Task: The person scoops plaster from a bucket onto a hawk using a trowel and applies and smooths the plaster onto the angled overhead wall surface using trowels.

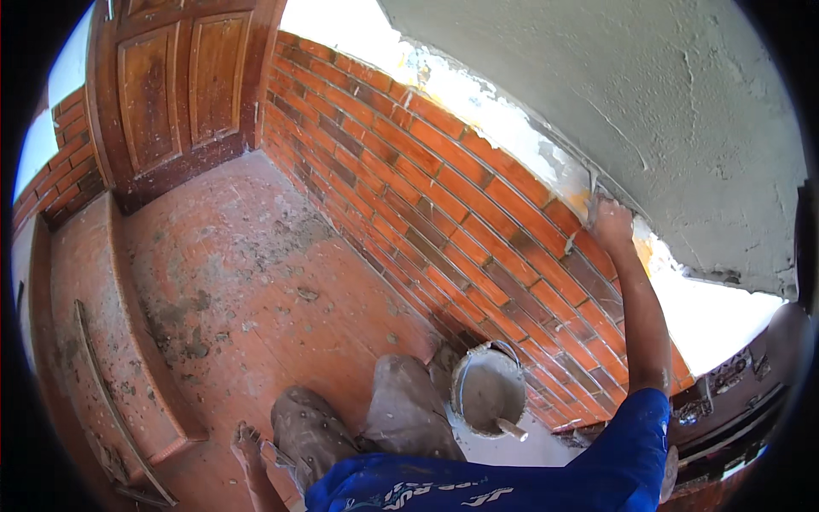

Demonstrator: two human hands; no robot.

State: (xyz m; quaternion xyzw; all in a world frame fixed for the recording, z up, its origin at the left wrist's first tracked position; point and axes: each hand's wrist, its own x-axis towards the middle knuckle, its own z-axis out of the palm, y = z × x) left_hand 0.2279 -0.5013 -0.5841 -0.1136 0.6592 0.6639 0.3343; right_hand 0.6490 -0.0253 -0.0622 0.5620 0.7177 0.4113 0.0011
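My right arm reaches out to the wall, and my right hand (612,224) is closed round a trowel (594,183). Its thin metal blade, partly hidden by the hand, lies against the lower edge of the wet grey plaster (665,111). Below this edge runs a band of whitish old wall (512,119), then red brick facing (444,188). Low beside my left knee, my left hand (246,444) has curled fingers. A thin greyish edge shows next to it, too unclear to name.
A bucket (457,394) of grey mortar stands right of my knees, a light tool handle (512,429) sticking out over its rim. Mortar bits dot the reddish floor (247,282). A wooden door (175,85) is at the far left. On the step (128,316) lies a long thin strip (107,388).
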